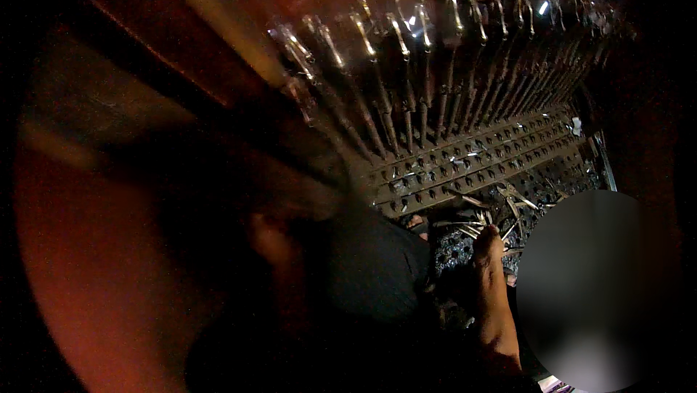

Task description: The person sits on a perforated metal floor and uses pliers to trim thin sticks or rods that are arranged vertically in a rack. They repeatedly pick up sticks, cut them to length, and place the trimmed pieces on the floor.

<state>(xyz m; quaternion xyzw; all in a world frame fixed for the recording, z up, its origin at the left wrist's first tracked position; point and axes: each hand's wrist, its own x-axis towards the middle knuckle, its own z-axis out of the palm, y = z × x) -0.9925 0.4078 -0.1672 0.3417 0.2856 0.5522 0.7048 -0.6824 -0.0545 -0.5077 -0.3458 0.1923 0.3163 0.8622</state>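
Mostly dark | left side blurred | hands (494,284) indistinct near metal pins (501,211)

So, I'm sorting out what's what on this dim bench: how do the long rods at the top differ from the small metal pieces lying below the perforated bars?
The long rods stand in an ordered, fanned row; the small metal pieces lie scattered at all angles. The rods are long and slim; the pieces are short. The right hand reaches the pieces, not the rods. Both are shiny, pale metal.
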